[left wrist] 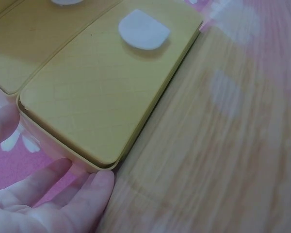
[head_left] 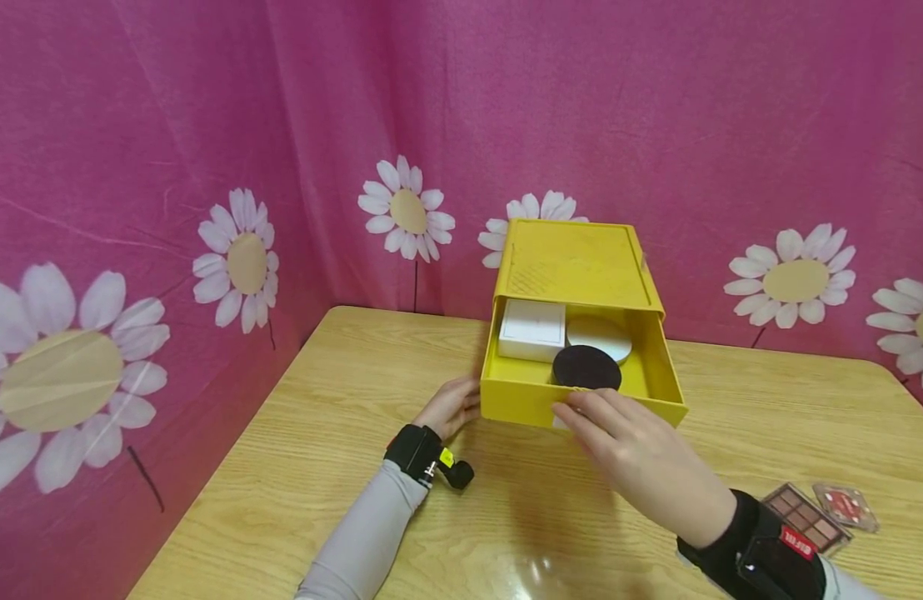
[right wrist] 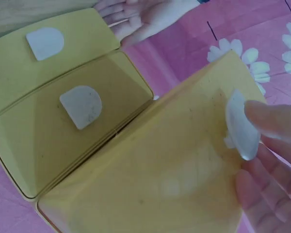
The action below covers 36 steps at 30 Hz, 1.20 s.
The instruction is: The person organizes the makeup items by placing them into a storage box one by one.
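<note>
A yellow drawer unit [head_left: 574,262] stands on the table with its top drawer [head_left: 517,402] pulled out. Between thumb and fingers, my right hand [head_left: 645,458] pinches the white tab handle [right wrist: 242,126] on that drawer's front. My left hand [head_left: 450,406] rests its fingertips [left wrist: 101,182] against the unit's side near a front corner. Inside the drawer are a white box [head_left: 532,327], a round white item [head_left: 607,337] and a round item with a dark top [head_left: 587,367]. Two lower drawer fronts with white tabs show in the right wrist view, both closed.
On the wooden table [head_left: 341,467], at the right, lie an eyeshadow palette [head_left: 802,508] and a small clear compact with red inside [head_left: 844,504]. A pink curtain [head_left: 641,108] with white daisies hangs behind and along the left side.
</note>
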Available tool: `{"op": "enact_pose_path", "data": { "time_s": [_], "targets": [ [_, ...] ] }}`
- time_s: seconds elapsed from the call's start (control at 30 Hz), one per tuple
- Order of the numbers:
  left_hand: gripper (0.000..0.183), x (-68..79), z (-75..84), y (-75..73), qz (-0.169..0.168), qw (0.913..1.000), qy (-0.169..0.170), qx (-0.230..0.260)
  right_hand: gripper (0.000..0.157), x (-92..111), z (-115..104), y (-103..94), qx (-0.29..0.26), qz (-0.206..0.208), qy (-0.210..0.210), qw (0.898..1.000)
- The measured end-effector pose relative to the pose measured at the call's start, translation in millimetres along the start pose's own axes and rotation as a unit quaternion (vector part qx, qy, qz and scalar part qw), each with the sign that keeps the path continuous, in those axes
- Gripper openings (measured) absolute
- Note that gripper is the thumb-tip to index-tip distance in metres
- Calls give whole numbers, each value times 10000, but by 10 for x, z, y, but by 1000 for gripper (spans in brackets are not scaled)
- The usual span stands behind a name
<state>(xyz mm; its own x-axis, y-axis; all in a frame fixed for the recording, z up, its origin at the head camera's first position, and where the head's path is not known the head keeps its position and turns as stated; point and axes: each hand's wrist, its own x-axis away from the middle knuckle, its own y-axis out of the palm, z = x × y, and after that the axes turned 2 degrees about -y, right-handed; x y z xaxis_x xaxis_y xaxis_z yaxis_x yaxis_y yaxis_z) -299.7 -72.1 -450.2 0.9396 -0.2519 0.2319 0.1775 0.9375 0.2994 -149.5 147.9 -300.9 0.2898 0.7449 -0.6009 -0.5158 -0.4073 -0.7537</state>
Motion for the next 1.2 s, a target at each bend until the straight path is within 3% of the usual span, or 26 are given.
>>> {"op": "enact_pose_path", "data": {
  "time_s": [0.47, 0.9, 0.93, 1.03, 1.17, 1.2],
  "targets": [
    [37, -6, -10, 4, 22, 10000, 17, -66, 50, 27, 18, 124, 13, 358, 27, 9994],
    [38, 7, -3, 9, -11, 10000, 27, -18, 49, 12, 46, 134, -185, 359, 145, 9991],
    [38, 9, 0, 9, -5, 10000, 18, -41, 48, 10, 51, 133, -214, 339, 164, 9991],
    [38, 16, 5, 6, -28, 9999, 12, -111, 18, -3, 69, 131, -295, 275, 277, 9988],
    [40, 25, 14, 2, -140, 9998, 42, -141, 51, -34, 111, 137, -336, 188, 467, 9982],
    [39, 26, 16, 1, -168, 9998, 37, -112, 51, -44, 126, 142, -342, 173, 504, 9980]
  ]
}}
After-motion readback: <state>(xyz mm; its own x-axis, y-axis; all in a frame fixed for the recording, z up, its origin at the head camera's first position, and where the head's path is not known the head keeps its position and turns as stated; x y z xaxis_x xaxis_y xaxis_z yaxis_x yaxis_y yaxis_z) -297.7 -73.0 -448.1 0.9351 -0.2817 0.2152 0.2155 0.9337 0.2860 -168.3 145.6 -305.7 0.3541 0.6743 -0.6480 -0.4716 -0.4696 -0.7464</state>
